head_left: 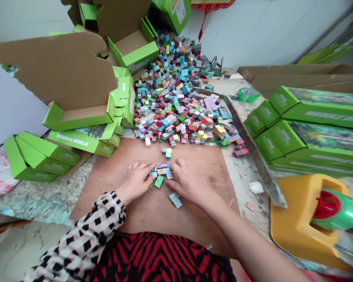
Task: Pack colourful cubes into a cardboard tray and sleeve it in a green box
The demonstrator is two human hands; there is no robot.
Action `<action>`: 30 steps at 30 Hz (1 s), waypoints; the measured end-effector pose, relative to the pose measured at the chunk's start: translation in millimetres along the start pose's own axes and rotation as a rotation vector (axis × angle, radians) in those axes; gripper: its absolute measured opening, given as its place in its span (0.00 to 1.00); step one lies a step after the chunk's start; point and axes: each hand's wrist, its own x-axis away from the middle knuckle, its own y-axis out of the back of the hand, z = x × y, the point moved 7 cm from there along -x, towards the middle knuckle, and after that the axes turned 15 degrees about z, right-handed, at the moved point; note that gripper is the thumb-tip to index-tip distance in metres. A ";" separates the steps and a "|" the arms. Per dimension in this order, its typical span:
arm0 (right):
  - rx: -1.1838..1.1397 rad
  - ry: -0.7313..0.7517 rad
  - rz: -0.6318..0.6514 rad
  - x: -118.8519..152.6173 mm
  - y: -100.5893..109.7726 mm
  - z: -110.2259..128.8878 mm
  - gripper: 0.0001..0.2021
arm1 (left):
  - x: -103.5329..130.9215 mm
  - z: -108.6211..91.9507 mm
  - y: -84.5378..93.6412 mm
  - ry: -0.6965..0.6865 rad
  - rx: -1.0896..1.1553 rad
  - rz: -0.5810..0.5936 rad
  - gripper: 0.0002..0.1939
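Observation:
Near the middle of a brown wooden board (106, 184), a cluster of small patterned blocks (162, 171) lies between my two hands. My left hand (137, 178) presses its fingers and thumb against the left end of the cluster. At the right end, my right hand (186, 178) grips the blocks with curled fingers. A green block (159, 181) touches or nearly touches the cluster's near side. Closer to me lies a grey-blue patterned block piece (175, 199). Just beyond the hands sits a small group of yellow, blue and grey blocks (167, 152).
A large heap of mixed blocks (176, 102) spreads behind the board, with a metal bar (250, 145) along its right. Open green boxes (79, 117) stand at left, closed green boxes (320, 129) at right. A yellow plastic holder (297, 219) with a green roll (341, 211) sits front right.

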 end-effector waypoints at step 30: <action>0.157 0.197 0.037 9.7 -0.9 30.5 0.11 | 11.6 6.6 -5.8 -0.046 0.025 0.084 0.27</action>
